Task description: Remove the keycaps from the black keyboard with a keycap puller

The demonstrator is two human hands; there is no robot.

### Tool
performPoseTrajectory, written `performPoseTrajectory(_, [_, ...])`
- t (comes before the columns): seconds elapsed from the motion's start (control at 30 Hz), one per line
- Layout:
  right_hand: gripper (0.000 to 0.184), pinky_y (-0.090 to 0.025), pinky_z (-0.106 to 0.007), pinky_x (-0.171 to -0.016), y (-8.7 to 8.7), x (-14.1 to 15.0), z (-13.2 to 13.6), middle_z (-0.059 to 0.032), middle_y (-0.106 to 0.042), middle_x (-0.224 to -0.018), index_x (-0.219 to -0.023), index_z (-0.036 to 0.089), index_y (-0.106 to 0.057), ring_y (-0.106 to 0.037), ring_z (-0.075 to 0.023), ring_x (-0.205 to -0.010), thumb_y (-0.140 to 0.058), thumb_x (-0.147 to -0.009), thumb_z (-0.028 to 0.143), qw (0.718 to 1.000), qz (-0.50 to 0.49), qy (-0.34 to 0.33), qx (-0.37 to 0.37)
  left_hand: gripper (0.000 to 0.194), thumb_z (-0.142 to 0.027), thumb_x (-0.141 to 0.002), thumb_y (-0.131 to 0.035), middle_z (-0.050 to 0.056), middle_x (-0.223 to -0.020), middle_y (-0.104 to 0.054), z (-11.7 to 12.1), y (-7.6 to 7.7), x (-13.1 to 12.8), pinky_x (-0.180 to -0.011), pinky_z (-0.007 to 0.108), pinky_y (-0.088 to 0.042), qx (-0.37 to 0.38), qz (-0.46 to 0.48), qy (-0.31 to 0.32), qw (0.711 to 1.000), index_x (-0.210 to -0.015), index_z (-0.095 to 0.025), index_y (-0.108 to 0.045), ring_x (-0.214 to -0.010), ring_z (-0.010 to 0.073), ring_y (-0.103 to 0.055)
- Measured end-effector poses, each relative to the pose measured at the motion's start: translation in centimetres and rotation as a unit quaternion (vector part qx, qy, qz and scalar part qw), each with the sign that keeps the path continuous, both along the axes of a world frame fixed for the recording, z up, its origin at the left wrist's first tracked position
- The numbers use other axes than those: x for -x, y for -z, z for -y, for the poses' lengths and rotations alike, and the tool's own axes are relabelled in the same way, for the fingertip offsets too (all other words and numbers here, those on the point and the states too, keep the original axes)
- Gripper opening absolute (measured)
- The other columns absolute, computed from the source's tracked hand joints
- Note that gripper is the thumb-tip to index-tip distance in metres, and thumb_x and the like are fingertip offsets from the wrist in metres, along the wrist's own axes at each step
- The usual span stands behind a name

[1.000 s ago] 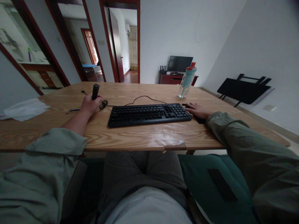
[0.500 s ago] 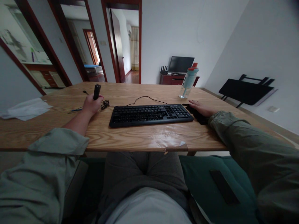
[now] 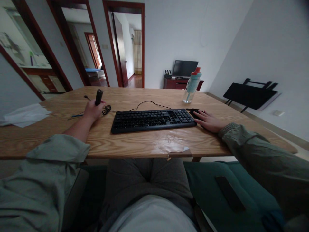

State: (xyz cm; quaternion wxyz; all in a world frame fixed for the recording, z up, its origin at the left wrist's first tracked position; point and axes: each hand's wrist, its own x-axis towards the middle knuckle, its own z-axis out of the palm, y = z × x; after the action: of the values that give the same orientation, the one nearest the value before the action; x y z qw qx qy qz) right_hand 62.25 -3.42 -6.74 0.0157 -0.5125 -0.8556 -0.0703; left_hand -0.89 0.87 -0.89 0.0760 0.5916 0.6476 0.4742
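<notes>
My left hand (image 3: 93, 110) is closed around a black cylindrical stick, possibly a flashlight (image 3: 98, 97), which points upward from the fist. The fist rests on the wooden table (image 3: 145, 145), left of a black keyboard (image 3: 154, 120). A coiled black cable (image 3: 106, 110) lies right beside that fist. My right hand (image 3: 209, 121) lies palm down with fingers stretched, at the keyboard's right end. Its fingers partly cover a dark, flat, soft-looking thing (image 3: 196, 112), whose kind I cannot make out.
Behind the right hand stands a clear water bottle (image 3: 190, 88) with a red and teal lid. White tissue or cloth (image 3: 27, 115) lies at the table's left. A blue pen-like thing (image 3: 77, 115) is by my left wrist. Torn covering (image 3: 181, 153) marks the front edge.
My right hand has shifted slightly toward me over the dark thing, which now shows beyond the fingers, nearer the keyboard's far right corner. The left hand keeps its hold.
</notes>
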Motion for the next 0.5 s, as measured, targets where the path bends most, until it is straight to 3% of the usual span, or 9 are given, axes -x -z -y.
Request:
performPoseTrajectory(0.1, [0.049, -0.02, -0.062, -0.115, 0.0, 0.3, -0.8, -0.0003, -0.028, -0.158, -0.14, 0.035, -0.051, -0.013, -0.0328, -0.148, -0.033, -0.095, 0.045, 1.0, -0.002, 0.012, -0.006, 0.022, -0.032, -0.073, -0.06, 0.006, -0.087, -0.068, -0.2, 0.1, 0.1, -0.085, 0.035, -0.046, -0.004, 0.001, 0.007, 1.0, -0.087, -0.016, -0.066, -0.085, 0.0197, -0.06])
performPoseTrajectory(0.2, [0.053, -0.021, -0.059, -0.116, -0.2, 0.8, -1.6, -0.0004, -0.032, -0.156, -0.144, 0.035, -0.045, -0.017, -0.0312, -0.147, -0.03, -0.095, 0.047, 0.999, -0.018, 0.033, 0.002, 0.022, -0.033, -0.073, -0.06, 0.007, -0.088, -0.068, -0.2, 0.1, 0.1, -0.085, 0.035, -0.046, -0.005, -0.004, 0.011, 1.0, -0.086, -0.016, -0.067, -0.086, 0.0203, -0.061])
performPoseTrajectory(0.37, [0.064, -0.021, -0.054, -0.118, -0.8, 2.0, -1.8, -0.0084, -0.03, -0.156, -0.152, 0.02, -0.034, -0.019, -0.0299, -0.146, -0.019, -0.097, 0.049, 0.995, -0.042, 0.089, 0.015, 0.023, -0.034, -0.072, -0.06, 0.007, -0.089, -0.068, -0.2, 0.2, 0.1, -0.086, 0.036, -0.046, -0.016, -0.007, 0.012, 1.0, -0.086, -0.017, -0.067, -0.088, 0.0218, -0.062])
performPoseTrajectory(0.5, [0.061, -0.021, -0.053, -0.118, -1.0, 2.6, -1.8, -0.005, -0.032, -0.156, -0.154, 0.023, -0.03, -0.021, -0.028, -0.146, -0.02, -0.098, 0.045, 0.996, -0.043, 0.079, 0.005, 0.024, -0.035, -0.071, -0.061, 0.008, -0.089, -0.069, -0.1, 0.2, -0.2, -0.087, 0.037, -0.047, -0.021, -0.011, 0.019, 1.0, -0.085, -0.017, -0.067, -0.089, 0.0231, -0.063])
